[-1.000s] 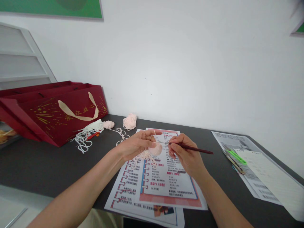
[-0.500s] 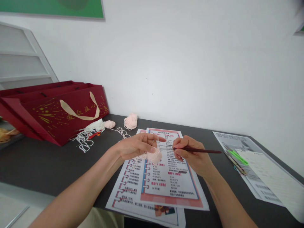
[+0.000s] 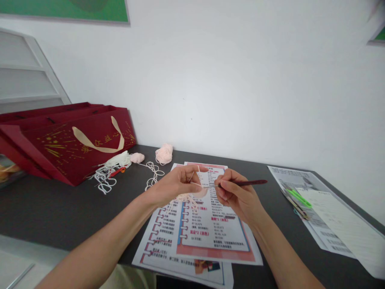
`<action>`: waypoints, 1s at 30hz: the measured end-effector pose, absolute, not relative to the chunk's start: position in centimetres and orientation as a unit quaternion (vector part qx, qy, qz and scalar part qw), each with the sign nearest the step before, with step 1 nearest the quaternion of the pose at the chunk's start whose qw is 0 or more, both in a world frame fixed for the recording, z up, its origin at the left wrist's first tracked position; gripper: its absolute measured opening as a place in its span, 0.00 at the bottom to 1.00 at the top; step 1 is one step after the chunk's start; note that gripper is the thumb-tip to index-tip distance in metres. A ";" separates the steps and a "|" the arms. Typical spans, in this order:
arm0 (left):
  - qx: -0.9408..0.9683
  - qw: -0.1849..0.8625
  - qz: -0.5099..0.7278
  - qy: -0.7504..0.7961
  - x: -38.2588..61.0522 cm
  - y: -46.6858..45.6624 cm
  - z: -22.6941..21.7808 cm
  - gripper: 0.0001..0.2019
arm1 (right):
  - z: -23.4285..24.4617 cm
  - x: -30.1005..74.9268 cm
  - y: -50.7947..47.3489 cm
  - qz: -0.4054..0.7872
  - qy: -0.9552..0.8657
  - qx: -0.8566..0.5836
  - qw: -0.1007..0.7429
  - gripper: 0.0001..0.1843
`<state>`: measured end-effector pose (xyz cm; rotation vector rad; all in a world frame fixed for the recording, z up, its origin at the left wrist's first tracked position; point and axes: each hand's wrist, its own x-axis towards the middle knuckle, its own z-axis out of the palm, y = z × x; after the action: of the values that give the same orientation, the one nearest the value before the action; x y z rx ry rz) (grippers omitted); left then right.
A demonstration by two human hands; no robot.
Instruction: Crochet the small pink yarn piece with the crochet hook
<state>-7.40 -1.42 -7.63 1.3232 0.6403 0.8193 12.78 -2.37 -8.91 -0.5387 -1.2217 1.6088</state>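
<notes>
Some yarnwork [image 3: 201,194] above the sheet [image 3: 206,241] is pinched by the left hand [image 3: 172,185], seemingly steadied for the right hand's [image 3: 239,196] clasped hook [image 3: 252,182].

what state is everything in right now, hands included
Left hand: pinching pink crochet piece
Right hand: gripping dark-handled hook
Pink yarn ball: wound, resting near wall
White yarn: loose, tangled strands
Red bag: handle drooping
Printed sheets: flat, overlapping
Green tool: lying on papers
</notes>
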 end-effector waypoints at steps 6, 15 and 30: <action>0.636 0.563 0.402 0.341 -6.9 -1.8 -7.7 0.23 | -9.6 13.0 -2.6 0.519 -0.618 -0.258 0.531 0.09; 0.697 0.424 0.422 0.395 -6.6 -1.8 -7.8 0.06 | -10.1 12.4 -3.6 0.265 -0.738 -0.324 0.529 0.07; 0.695 0.334 0.444 0.456 -5.4 -2.7 -8.3 0.03 | -12.4 10.1 -3.8 0.049 -0.799 -0.258 0.540 0.11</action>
<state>-5.36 -2.70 -8.27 1.8144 1.1893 1.1590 10.14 -3.78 -12.39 -0.6130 -1.9000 0.1156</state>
